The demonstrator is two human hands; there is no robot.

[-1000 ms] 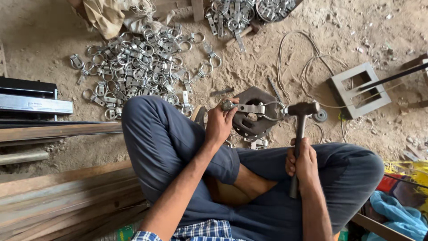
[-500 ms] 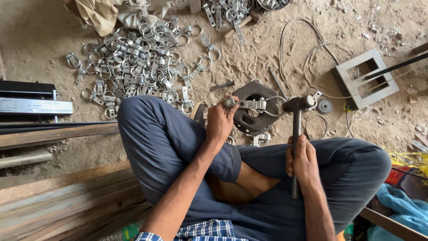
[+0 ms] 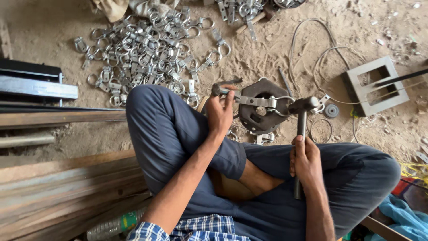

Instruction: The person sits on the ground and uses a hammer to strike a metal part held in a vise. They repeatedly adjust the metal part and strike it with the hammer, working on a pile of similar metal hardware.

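Observation:
I sit cross-legged on a sandy floor. My left hand (image 3: pixel 220 111) grips the end of a flat metal strap with a ring (image 3: pixel 256 101), holding it across a dark round iron block (image 3: pixel 263 114). My right hand (image 3: pixel 305 163) is closed around the handle of a hammer (image 3: pixel 302 107), whose head hovers at the ring end of the strap, just above the block's right side. The handle runs down through my fist toward my lap.
A large heap of similar ring-and-strap fittings (image 3: pixel 147 49) lies on the ground beyond my left knee. Metal bars and wooden planks (image 3: pixel 49 120) are stacked at left. A grey rectangular metal frame (image 3: pixel 372 85) and loose wire (image 3: pixel 312 44) sit at right.
The hammer head has stayed near the ring end of the strap, shifting only slightly. My left hand keeps its hold on the strap on the block.

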